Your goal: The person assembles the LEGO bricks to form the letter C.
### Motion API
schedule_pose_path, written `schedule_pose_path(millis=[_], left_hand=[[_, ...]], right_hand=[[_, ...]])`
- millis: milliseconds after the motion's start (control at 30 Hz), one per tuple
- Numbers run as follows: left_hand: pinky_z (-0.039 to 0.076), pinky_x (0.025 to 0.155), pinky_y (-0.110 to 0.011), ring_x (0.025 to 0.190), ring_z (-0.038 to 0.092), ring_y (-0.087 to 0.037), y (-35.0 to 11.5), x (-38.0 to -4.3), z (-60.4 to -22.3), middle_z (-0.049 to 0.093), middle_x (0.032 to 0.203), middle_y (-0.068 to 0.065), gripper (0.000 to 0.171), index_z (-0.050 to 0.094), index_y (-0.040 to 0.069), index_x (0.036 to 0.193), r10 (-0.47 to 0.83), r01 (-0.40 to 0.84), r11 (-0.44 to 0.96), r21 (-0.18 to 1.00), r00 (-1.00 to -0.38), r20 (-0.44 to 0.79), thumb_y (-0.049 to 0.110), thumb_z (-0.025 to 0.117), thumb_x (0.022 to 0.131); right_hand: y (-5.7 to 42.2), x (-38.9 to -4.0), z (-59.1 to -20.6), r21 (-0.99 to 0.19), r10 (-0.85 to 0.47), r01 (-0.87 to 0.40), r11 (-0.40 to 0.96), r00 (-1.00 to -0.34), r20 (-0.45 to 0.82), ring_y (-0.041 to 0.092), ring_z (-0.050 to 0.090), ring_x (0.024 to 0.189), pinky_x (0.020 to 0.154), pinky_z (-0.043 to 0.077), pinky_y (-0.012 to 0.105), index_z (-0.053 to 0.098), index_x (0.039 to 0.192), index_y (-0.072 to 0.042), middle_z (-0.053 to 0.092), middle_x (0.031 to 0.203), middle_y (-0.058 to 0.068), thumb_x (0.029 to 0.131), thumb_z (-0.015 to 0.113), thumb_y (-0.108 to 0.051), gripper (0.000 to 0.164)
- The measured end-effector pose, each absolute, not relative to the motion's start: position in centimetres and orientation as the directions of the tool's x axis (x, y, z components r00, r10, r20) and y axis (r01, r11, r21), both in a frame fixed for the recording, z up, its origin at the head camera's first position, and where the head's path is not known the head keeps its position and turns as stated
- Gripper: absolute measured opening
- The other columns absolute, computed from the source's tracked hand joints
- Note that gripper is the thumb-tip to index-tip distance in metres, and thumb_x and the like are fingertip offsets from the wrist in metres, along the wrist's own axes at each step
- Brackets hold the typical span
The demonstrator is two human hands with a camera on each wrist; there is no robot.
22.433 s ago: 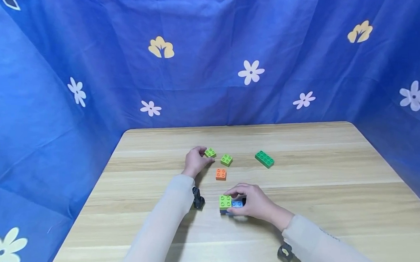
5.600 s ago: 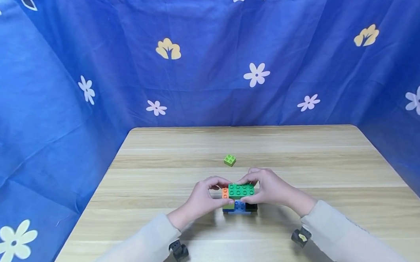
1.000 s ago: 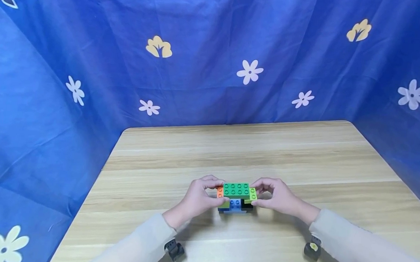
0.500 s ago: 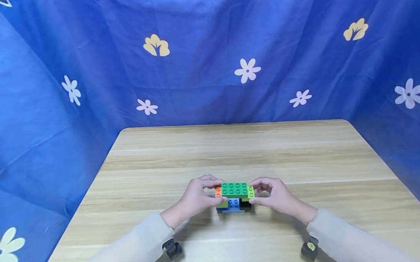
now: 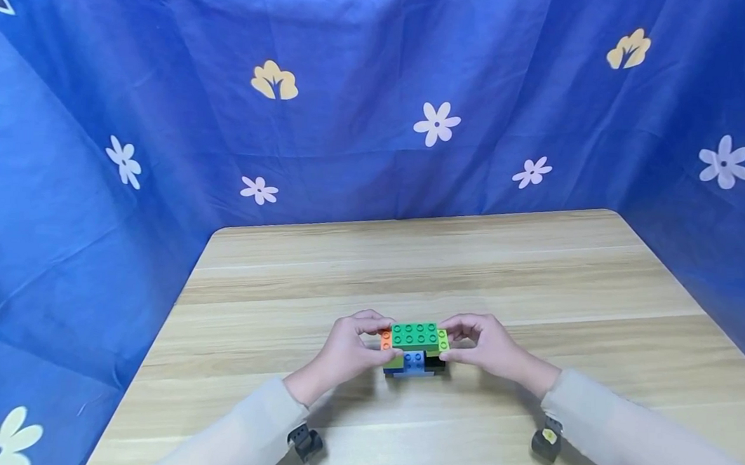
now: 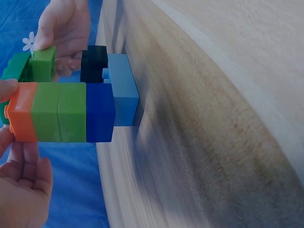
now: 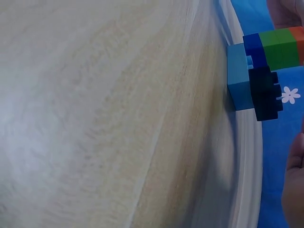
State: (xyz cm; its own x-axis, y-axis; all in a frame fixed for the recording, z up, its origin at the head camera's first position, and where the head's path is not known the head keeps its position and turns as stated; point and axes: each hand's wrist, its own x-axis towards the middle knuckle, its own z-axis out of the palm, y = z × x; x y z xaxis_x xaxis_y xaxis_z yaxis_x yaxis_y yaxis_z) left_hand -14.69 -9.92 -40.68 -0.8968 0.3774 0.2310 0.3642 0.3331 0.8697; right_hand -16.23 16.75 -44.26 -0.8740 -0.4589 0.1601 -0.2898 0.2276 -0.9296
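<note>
A toy brick build stands on the table, with a light blue brick (image 6: 124, 90) at its base. On its left side rise a dark blue brick (image 6: 99, 113), two lime bricks (image 6: 59, 113) and an orange brick (image 6: 23, 112). A long green brick (image 5: 414, 336) bridges the top. Below its right end hangs another lime brick (image 5: 443, 340), with a gap above the black brick (image 6: 94, 64). My left hand (image 5: 349, 345) grips the upper left side around the orange brick. Between thumb and fingers, my right hand (image 5: 491, 347) pinches the hanging lime brick.
The wooden table (image 5: 269, 276) extends around the build. A blue patterned cloth (image 5: 354, 105) hangs behind it and along both sides. Each wrist wears a small black camera (image 5: 547, 442).
Since the oldest frames, the loose orange, green and lime bricks have joined the build. The last lime brick moved from the table to under the green brick. Over the last second, the hands hold nearly still.
</note>
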Motion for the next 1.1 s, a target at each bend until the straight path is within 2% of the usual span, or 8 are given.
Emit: schedule_pose_path(millis=[267, 433, 600, 900, 1100], left_hand=[[0.053, 0.078, -0.047, 0.089, 0.058, -0.02, -9.9, -14.8, -40.5, 0.066, 0.095, 0.0, 0.04, 0.071, 0.001, 0.103, 0.378, 0.35, 0.313, 0.883, -0.899, 0.222, 0.005, 0.084, 0.066], [0.053, 0.078, -0.047, 0.089, 0.057, -0.02, -10.0, -15.0, -40.3, 0.066, 0.095, 0.0, 0.041, 0.07, 0.0, 0.104, 0.391, 0.35, 0.323, 0.88, -0.895, 0.212, 0.005, 0.084, 0.066], [0.055, 0.076, -0.044, 0.088, 0.058, -0.02, -10.1, -15.1, -40.1, 0.065, 0.095, -0.002, 0.041, 0.069, -0.003, 0.104, 0.413, 0.374, 0.333, 0.866, -0.883, 0.223, 0.003, 0.084, 0.066], [0.057, 0.065, -0.031, 0.082, 0.06, -0.016, -10.2, -15.2, -39.9, 0.064, 0.095, -0.003, 0.041, 0.068, -0.006, 0.105, 0.434, 0.387, 0.367, 0.846, -0.875, 0.213, 0.001, 0.082, 0.067], [0.056, 0.073, -0.04, 0.087, 0.059, -0.019, -10.2, -15.2, -39.8, 0.064, 0.093, -0.003, 0.042, 0.068, -0.007, 0.104, 0.438, 0.413, 0.382, 0.826, -0.869, 0.232, 0.003, 0.083, 0.067]], right_hand=[[16.5, -15.9, -44.5, -0.933, -0.432, -0.311, 0.179, -0.877, 0.21, 0.017, 0.061, 0.085, 0.084, 0.052, 0.038, 0.064, 0.109, 0.002, 0.066, 0.096, 0.007, 0.071, 0.082, -0.007, 0.043], [16.5, -15.8, -44.6, -0.899, -0.419, -0.393, 0.193, -0.862, 0.287, 0.016, 0.061, 0.086, 0.089, 0.049, 0.033, 0.066, 0.109, -0.002, 0.067, 0.095, 0.002, 0.072, 0.082, -0.011, 0.041], [16.4, -15.8, -44.3, -0.882, -0.422, -0.418, 0.218, -0.855, 0.302, 0.015, 0.061, 0.085, 0.09, 0.048, 0.031, 0.066, 0.109, -0.004, 0.067, 0.094, -0.002, 0.073, 0.082, -0.015, 0.04], [16.0, -15.4, -44.4, -0.865, -0.392, -0.455, 0.211, -0.85, 0.351, 0.015, 0.061, 0.086, 0.09, 0.048, 0.028, 0.065, 0.11, -0.002, 0.067, 0.097, 0.002, 0.073, 0.08, -0.006, 0.04], [15.8, -15.1, -44.8, -0.859, -0.358, -0.474, 0.194, -0.849, 0.388, 0.014, 0.061, 0.086, 0.089, 0.048, 0.028, 0.065, 0.11, 0.0, 0.067, 0.097, 0.003, 0.072, 0.079, 0.0, 0.041]])
